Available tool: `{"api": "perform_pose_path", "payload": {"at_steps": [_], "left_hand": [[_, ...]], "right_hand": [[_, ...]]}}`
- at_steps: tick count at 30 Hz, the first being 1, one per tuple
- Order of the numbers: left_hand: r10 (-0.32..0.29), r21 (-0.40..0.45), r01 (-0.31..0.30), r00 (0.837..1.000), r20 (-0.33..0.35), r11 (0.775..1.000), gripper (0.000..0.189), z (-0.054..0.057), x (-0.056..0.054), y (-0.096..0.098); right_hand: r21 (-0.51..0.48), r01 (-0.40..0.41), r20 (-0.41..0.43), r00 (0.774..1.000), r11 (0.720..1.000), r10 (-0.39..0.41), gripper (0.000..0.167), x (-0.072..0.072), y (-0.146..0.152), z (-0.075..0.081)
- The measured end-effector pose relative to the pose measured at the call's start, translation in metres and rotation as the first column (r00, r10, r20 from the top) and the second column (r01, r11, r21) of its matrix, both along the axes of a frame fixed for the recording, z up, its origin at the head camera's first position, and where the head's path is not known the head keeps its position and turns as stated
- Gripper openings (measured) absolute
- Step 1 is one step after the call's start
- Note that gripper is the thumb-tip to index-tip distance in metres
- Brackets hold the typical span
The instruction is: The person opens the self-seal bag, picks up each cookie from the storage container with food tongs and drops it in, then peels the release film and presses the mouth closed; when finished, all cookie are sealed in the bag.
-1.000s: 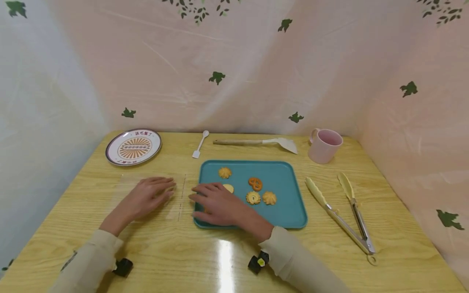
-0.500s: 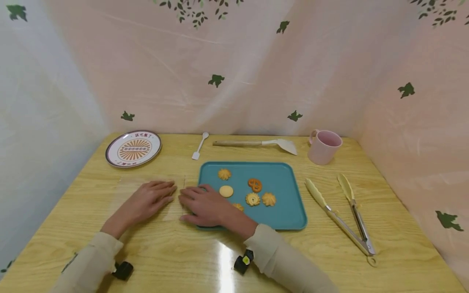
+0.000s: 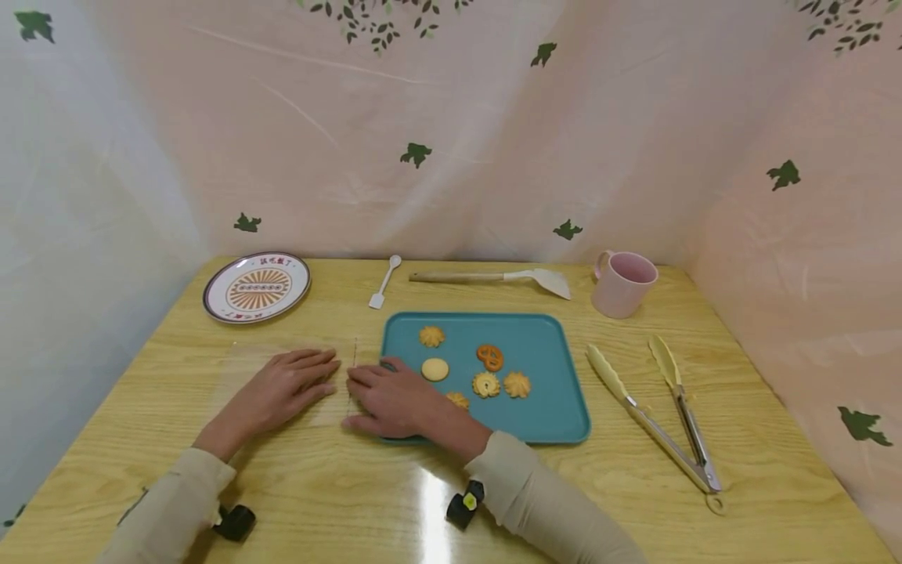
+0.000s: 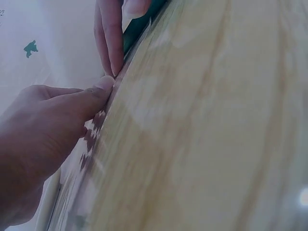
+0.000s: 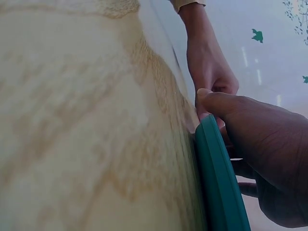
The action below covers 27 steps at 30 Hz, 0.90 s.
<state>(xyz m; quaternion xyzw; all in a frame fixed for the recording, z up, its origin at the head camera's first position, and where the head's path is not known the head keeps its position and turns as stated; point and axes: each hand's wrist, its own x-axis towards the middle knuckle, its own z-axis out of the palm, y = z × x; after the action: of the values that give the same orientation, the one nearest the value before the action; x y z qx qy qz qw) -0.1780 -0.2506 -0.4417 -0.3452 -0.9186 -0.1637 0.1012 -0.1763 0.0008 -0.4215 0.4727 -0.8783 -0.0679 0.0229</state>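
My left hand [image 3: 285,392] lies flat with straight fingers on a clear plastic sheet [image 3: 320,411], left of a teal tray [image 3: 550,415]. My right hand [image 3: 391,399] reaches across the tray's left rim, its fingertips on the sheet's right edge. Both hands' fingertips sit close together in the left wrist view, with the left thumb [image 4: 107,83] low against the sheet. On the tray are a pretzel [image 3: 489,357], a plain oval biscuit [image 3: 434,369] and several flower-shaped cookies [image 3: 517,385]. The right forearm partly covers one cookie [image 3: 458,399].
At the back stand a patterned plate [image 3: 258,287], a small white spoon-like tool [image 3: 385,282], a wooden-handled spatula [image 3: 486,275] and a pink mug [image 3: 623,284]. Tongs [image 3: 662,423] lie spread at the right. A fabric backdrop [image 3: 479,117] encloses the table.
My right hand has moved left off the tray's cookies to the sheet's edge, uncovering the oval biscuit and part of another cookie. The left hand has stayed in place.
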Motion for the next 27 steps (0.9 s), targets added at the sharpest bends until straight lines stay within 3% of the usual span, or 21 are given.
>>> {"api": "perform_pose_path", "payload": {"at_steps": [9, 20, 27], "left_hand": [[0.006, -0.003, -0.006, 1.0, -0.014, 1.0, 0.039, -0.0039, -0.0002, -0.0024], [-0.049, 0.092, 0.062, 0.988, -0.144, 0.994, 0.037, -0.0038, 0.0018, -0.0024], [0.013, 0.184, 0.008, 0.994, -0.111, 0.983, 0.035, -0.0008, 0.0043, -0.0031]], "right_hand": [[-0.014, -0.003, -0.001, 1.0, 1.0, 0.003, 0.063, 0.0031, -0.002, 0.0012], [-0.048, -0.02, -0.025, 1.0, 0.999, 0.019, 0.061, 0.0026, -0.0012, -0.0008], [-0.062, -0.018, -0.019, 1.0, 0.998, 0.017, 0.058, 0.0004, -0.0011, -0.0013]]}}
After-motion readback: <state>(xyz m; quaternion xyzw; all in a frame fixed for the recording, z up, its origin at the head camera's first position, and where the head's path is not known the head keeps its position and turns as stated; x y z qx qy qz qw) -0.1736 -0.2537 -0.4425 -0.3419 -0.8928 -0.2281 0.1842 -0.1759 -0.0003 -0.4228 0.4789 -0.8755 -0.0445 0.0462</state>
